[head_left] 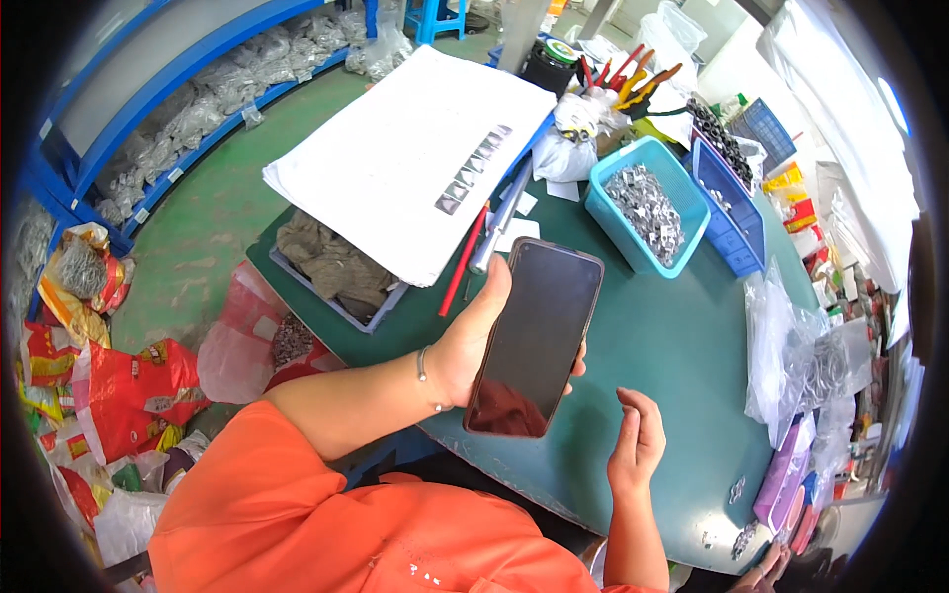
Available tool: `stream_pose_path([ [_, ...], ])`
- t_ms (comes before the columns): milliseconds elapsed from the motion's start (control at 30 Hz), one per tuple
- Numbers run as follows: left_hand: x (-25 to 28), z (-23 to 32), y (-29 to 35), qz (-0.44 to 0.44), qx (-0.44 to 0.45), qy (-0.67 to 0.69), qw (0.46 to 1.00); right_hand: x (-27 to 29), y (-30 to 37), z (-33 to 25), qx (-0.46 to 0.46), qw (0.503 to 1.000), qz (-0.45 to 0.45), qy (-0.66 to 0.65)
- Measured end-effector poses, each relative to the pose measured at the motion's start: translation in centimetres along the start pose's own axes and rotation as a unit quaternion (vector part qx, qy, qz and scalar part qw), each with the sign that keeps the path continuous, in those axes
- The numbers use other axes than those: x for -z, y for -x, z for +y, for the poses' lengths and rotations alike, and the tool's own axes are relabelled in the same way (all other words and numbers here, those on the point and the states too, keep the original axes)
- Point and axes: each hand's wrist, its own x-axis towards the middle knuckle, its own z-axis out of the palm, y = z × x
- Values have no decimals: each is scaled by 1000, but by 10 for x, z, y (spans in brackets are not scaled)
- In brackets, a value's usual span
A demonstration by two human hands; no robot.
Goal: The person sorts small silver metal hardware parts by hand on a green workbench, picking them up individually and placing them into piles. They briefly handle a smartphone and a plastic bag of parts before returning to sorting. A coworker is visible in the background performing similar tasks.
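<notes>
A black smartphone [537, 341] with a dark screen lies in my left hand [465, 351]. The thumb runs along its left edge and fingertips curl round the right edge. A bracelet circles that wrist. Lower right of the phone, my right hand [636, 445] hovers by the green table [633, 336], its fingers loosely bent and nothing visible in them. Just beyond the phone lie a red pen [463, 262] and a silver rod-like tool [502, 219]. Left of these, a stack of white paper sheets [405, 148] partly covers a tray [341, 267] with brown cloth.
A teal basket [603, 203] of small metal parts and a blue bin [746, 247] stand at the back right. Tools with coloured handles [633, 84] cluster behind. Plastic bags [776, 346] and a purple case [781, 484] line the right edge. Another person's hand [766, 571] shows lower right.
</notes>
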Motion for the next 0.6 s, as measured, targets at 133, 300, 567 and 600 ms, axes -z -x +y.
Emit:
stream_pose_path([
  [133, 17, -8, -14, 10, 23, 24, 999, 11, 18, 10, -54, 998, 11, -8],
  [300, 33, -15, -15, 4, 66, 71, 995, 20, 27, 7, -44, 998, -7, 33],
  [567, 39, -14, -19, -5, 77, 81, 994, 45, 53, 6, -59, 994, -36, 83],
  [600, 38, -14, -18, 0, 79, 85, 993, 46, 53, 6, -61, 994, -32, 85],
])
